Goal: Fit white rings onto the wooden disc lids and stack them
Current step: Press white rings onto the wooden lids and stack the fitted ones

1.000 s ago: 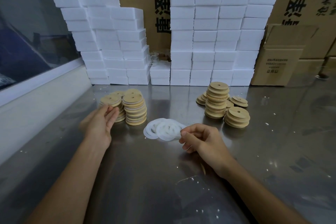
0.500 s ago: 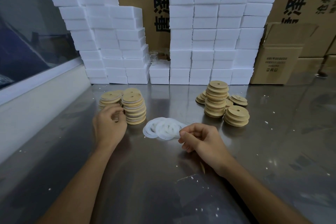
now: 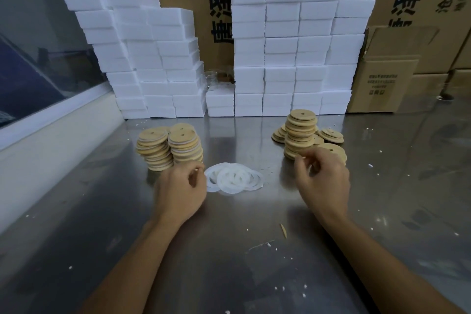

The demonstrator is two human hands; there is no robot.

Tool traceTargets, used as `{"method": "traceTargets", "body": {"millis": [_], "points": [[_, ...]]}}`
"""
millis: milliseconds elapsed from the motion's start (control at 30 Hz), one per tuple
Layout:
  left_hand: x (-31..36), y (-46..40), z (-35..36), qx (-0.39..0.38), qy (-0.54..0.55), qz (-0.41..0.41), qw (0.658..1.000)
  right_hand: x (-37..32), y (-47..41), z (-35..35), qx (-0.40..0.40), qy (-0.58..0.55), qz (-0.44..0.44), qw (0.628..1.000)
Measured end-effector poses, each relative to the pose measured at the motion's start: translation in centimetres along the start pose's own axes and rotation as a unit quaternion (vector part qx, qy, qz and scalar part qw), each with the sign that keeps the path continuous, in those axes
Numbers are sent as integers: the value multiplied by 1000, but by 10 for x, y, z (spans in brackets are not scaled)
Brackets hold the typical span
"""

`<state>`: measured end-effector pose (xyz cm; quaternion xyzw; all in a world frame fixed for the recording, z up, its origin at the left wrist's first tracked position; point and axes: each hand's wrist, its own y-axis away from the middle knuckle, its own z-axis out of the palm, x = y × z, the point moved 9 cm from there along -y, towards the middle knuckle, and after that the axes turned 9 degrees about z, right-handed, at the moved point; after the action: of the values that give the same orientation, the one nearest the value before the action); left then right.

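On the steel table [image 3: 229, 250] we see a loose pile of thin white rings [image 3: 233, 178] lying flat between our two hands. Our left hand [image 3: 179, 192] sits just left of the pile, fingers curled inward; whether they pinch a ring we cannot tell. Our right hand [image 3: 322, 181] reaches the foot of the tall stack of plain round wooden disc lids [image 3: 300, 135], fingers curled at its lowest discs. Two stacks of ringed wooden lids [image 3: 169, 148] stand at left, white foam blocks [image 3: 288, 38] behind
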<state>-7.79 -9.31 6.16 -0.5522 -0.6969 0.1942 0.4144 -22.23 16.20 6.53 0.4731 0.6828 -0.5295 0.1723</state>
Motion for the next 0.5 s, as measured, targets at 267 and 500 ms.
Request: {"method": "traceTargets", "body": {"millis": [267,500], "points": [[41,9,47,-163,23,102,981,54,-21,20,-124,195,81,970],[41,7,46,-166,22,94,981,49,-27,7,-48,223,88,970]]}}
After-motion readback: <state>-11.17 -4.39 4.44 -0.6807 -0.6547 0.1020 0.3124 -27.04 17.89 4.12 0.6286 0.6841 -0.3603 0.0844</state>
